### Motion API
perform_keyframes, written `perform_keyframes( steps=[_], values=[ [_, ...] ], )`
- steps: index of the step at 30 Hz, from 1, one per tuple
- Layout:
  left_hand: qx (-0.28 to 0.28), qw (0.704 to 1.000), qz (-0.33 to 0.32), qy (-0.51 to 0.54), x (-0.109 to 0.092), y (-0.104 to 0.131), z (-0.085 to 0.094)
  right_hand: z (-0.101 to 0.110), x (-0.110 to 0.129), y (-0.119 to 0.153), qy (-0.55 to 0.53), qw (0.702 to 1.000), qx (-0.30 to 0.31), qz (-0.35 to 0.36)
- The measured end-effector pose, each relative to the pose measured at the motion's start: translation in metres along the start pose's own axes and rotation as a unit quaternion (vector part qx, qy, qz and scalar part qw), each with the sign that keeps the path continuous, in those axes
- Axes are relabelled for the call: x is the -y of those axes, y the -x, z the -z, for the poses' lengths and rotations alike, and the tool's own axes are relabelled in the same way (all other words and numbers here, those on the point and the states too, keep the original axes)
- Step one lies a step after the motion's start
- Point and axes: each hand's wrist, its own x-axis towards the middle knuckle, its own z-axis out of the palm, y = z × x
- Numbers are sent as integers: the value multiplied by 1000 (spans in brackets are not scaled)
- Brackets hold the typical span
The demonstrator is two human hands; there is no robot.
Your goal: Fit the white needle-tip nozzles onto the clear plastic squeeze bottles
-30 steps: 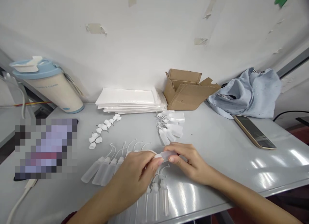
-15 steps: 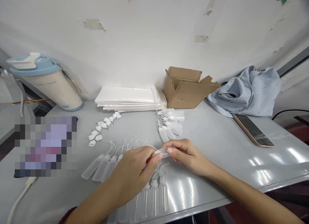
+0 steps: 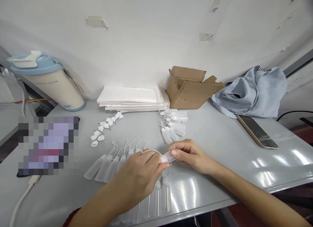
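Observation:
A small clear plastic squeeze bottle (image 3: 170, 155) is held between my two hands above the desk. My right hand (image 3: 189, 155) pinches its body between thumb and fingers. At the white neck end, my left hand (image 3: 141, 171) grips with closed fingers, and a thin white strap curves over it. More of these bottles (image 3: 99, 167) lie in a row left of my left hand. Another row of bottles (image 3: 166, 194) lies below it, partly hidden by that hand and forearm. Beyond my hands, a loose cluster of bottles (image 3: 177, 127) with thin metal tips rests on the desk.
Several white caps with metal needles (image 3: 100, 128) trail across the grey desk (image 3: 207, 129). Behind them are stacked white padded envelopes (image 3: 129, 96) and an open cardboard box (image 3: 188, 92). A tumbler (image 3: 56, 87), a blurred-out device (image 3: 50, 145), a phone (image 3: 256, 131) and a blue cloth bag (image 3: 254, 92) surround the work.
My left hand has turned around the neck end, and its thumb has shifted. The bottle tilts more, with its white neck and curved strap now showing more clearly. The view has moved slightly.

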Motion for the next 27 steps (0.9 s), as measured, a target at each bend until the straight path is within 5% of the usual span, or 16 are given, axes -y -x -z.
perform_keyframes(
  steps=[4, 8, 12, 16, 23, 27],
  values=[
    [5, 999, 31, 7, 8, -5, 8, -3, 0, -2, -7, 999, -30, -14],
    [35, 991, 132, -3, 32, -7, 36, 1, 4, -3, 114, 983, -138, 35],
    [56, 936, 274, -215, 67, 7, 70, 16, 3, -5, 227, 926, -286, 99],
    [75, 882, 373, -279, 92, 22, 91, 28, -1, -9, 272, 900, -327, 99],
    [171, 857, 408, -264, 98, 25, 91, 39, -13, -17, 357, 853, -361, 120],
    [167, 864, 393, -266, 100, 25, 89, 44, -18, -19, 366, 841, -380, 119]
  ],
)
